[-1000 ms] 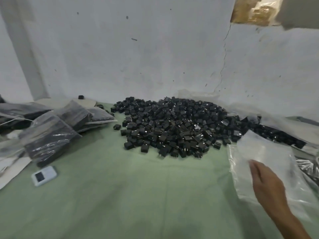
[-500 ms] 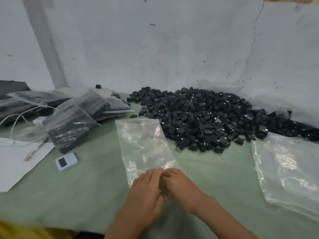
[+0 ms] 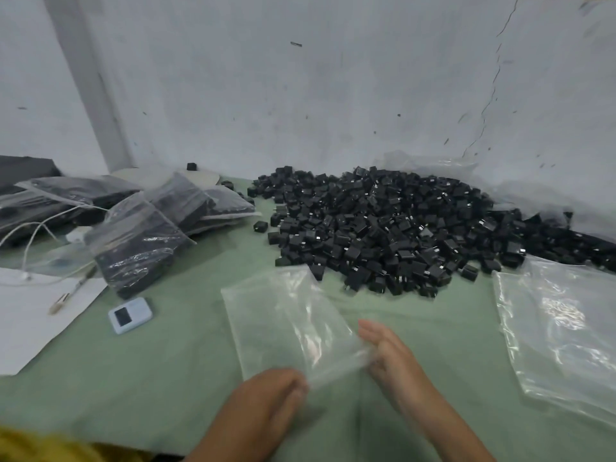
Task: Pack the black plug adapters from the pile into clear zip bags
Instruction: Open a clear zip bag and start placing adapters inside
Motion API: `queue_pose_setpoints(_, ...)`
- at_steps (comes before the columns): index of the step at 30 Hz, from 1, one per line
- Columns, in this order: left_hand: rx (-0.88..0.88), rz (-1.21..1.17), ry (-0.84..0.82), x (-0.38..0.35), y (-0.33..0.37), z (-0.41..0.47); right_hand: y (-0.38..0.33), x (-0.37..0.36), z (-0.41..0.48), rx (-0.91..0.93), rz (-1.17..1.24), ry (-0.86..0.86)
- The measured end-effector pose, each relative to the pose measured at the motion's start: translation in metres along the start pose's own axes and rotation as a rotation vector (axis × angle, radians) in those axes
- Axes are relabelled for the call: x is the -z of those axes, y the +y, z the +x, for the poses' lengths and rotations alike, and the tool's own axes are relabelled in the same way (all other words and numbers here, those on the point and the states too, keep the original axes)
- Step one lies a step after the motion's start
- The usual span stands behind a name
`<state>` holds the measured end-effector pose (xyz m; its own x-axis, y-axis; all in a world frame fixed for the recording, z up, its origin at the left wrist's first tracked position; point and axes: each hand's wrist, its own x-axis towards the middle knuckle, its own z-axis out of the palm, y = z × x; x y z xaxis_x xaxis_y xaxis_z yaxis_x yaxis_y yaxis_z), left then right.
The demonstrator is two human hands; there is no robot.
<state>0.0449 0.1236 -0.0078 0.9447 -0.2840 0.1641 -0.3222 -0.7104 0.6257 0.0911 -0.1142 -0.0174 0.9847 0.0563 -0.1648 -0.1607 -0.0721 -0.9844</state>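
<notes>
Your left hand (image 3: pixel 263 406) pinches the bag (image 3: pixel 283 323) at its near edge; your right hand (image 3: pixel 391 356) meets its right corner, grip unclear. The pile (image 3: pixel 383 228) lies just beyond.

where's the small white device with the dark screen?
The white device lies left of centre in the head view, on the green cloth just in front of the nearest filled bag, between the white paper and the empty zip bag.

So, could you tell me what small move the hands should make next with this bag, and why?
Probably pull the bag's mouth open. The bag looks flat and empty, the left hand and right hand are both at its near edge, and the pile of adapters lies just beyond it, so nothing can go in until it opens.
</notes>
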Motion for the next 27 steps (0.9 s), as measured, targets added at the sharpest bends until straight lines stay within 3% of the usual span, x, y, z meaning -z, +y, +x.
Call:
queue_pose_setpoints(2, -0.029, -0.114, -0.162, 0.005, 0.016, -0.014, -0.013, 0.003, 0.015, -0.164, 0.226, -0.088)
queue_pose_setpoints(4, 0.036, -0.173, -0.352, 0.007, 0.030, -0.020, -0.026, 0.004, 0.030, -0.200, 0.211, -0.155)
queue_pose_setpoints(9, 0.120, -0.348, -0.212, 0.035, 0.048, -0.021, -0.044, -0.008, 0.044, -0.087, -0.112, -0.215)
queue_pose_setpoints(10, 0.103, -0.340, -0.148, 0.041, 0.050, -0.016, -0.052, -0.008, 0.042, -0.030, -0.141, -0.259)
queue_pose_setpoints(13, 0.071, -0.174, 0.480, 0.065, 0.031, 0.007, -0.087, 0.001, 0.024, 0.154, -0.321, -0.442)
queue_pose_setpoints(14, 0.108, -0.115, 0.573, 0.079, 0.025, 0.016, -0.100, 0.003, 0.017, 0.216, -0.413, -0.495)
queue_pose_setpoints(15, 0.147, -0.118, 0.539, 0.092, 0.019, 0.023, -0.112, 0.004, 0.011, 0.262, -0.498, -0.537)
queue_pose_setpoints(18, 0.175, -0.388, 0.070, 0.111, 0.015, 0.030, -0.142, 0.000, -0.004, 0.383, -0.649, -0.571)
queue_pose_setpoints(20, 0.137, -0.494, -0.124, 0.110, 0.022, 0.024, -0.154, -0.009, -0.010, 0.506, -0.746, -0.500)
queue_pose_setpoints(22, 0.082, -0.527, -0.148, 0.109, 0.028, 0.017, -0.160, -0.020, -0.015, 0.609, -0.776, -0.389)
queue_pose_setpoints(25, 0.082, -0.469, 0.179, 0.123, 0.033, 0.016, -0.163, -0.036, -0.027, 0.915, -0.856, 0.012)
queue_pose_setpoints(27, 0.040, -0.307, 0.470, 0.144, 0.044, 0.012, -0.159, -0.052, -0.043, 1.134, -0.741, 0.264)
